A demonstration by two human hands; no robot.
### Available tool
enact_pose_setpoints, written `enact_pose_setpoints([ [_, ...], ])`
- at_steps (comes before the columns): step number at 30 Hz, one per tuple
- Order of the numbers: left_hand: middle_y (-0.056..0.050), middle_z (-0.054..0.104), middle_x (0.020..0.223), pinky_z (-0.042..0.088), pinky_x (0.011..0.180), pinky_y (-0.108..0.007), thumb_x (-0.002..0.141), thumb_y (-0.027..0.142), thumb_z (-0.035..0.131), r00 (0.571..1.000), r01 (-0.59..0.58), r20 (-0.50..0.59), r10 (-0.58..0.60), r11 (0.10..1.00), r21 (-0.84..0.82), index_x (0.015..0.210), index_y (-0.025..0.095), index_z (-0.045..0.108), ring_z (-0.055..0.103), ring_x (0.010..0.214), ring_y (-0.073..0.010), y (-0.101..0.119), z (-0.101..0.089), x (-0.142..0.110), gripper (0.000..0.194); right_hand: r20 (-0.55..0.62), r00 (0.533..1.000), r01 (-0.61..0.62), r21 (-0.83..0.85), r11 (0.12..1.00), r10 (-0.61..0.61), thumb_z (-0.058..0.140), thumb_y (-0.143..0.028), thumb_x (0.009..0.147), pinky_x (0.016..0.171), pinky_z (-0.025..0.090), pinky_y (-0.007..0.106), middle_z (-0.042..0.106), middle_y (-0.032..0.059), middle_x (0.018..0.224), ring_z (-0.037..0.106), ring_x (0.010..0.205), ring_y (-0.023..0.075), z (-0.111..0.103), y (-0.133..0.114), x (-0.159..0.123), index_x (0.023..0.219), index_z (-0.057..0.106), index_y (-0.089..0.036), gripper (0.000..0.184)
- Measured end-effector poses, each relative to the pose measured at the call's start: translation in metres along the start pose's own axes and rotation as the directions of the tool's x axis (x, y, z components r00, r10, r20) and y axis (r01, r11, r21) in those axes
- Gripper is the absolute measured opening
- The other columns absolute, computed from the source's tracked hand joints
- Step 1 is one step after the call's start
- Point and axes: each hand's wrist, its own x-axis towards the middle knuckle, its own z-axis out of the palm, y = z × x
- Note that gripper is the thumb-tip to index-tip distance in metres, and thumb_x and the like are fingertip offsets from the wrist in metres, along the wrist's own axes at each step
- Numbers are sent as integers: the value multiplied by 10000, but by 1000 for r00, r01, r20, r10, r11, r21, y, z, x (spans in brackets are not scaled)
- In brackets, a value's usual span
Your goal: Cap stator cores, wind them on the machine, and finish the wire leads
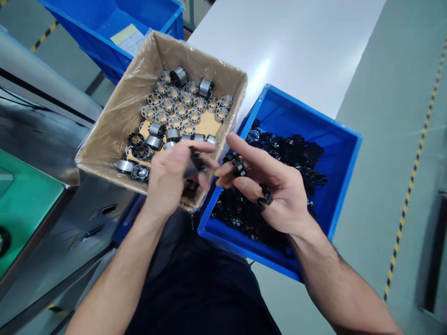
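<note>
Over my lap, in the head view, my hands meet between two containers. My left hand (167, 179) is curled round a small black part (196, 164), thumb and fingers pinched on it, turned so its end faces my other hand. My right hand (275, 190) lies palm up with the fingers spread loosely; black rings (239, 166) sit threaded on them, one near the fingertips and one (265, 197) lower down, so I judge I carry them there as a ready stock while the fingertips stay free to work. The two hands' fingertips nearly touch.

Behind my left hand stands a cardboard box (111, 111) lined with clear plastic film. Inside, grey-and-silver round pieces (174, 109) lie flat in neat rows at the back, with a few tipped over and darker ones nearer me. Under my right hand is a blue bin (344, 153) heaped with loose black rings (300, 153), within easy reach. Both rest against a white table (296, 46). Another blue bin (115, 32) with a paper sheet in it sits further off on the left, and a green-topped machine (24, 209) is at my left side.
</note>
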Motion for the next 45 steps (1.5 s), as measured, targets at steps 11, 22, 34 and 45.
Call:
enact_pose_setpoints([
  [11, -11, 735, 930, 555, 555, -282, 1117, 709, 826, 993, 93, 74, -88, 993, -71, 1425, 303, 751, 703, 696, -178, -1, 3, 7, 515, -92, 996, 1, 13, 1000, 1, 1162, -426, 901, 976, 837, 409, 977, 21, 1077, 988, 1016, 291, 2, 3, 1, 1305, 930, -293, 485],
  [22, 21, 552, 799, 363, 496, -302, 1167, 889, 643, 960, 132, 242, -138, 990, 39, 1462, 352, 739, 456, 553, -151, -10, -3, -2, 620, -264, 964, 11, -54, 998, -25, 1212, -504, 797, 900, 846, 369, 967, 4, 975, 971, 888, 248, 16, 12, 2, 1135, 949, -260, 493],
  [34, 49, 499, 781, 329, 500, -290, 1250, 777, 575, 931, 56, 352, -94, 992, 116, 1413, 313, 661, 413, 569, -139, -11, -11, -7, 499, -328, 942, 38, -82, 996, -63, 1257, -473, 699, 772, 798, 311, 940, 3, 876, 912, 760, 205, 21, 13, 4, 994, 974, -252, 465],
  [45, -67, 738, 1102, 604, 958, -433, 1146, 437, 712, 970, -244, 213, 121, 567, 787, 1269, 244, 707, 709, 1014, -288, 24, -45, -9, 229, -60, 994, -104, -330, 938, 89, 1096, -400, 924, 638, 576, 270, 839, -6, 774, 719, 659, 145, -31, 8, 3, 929, 949, -240, 218],
])
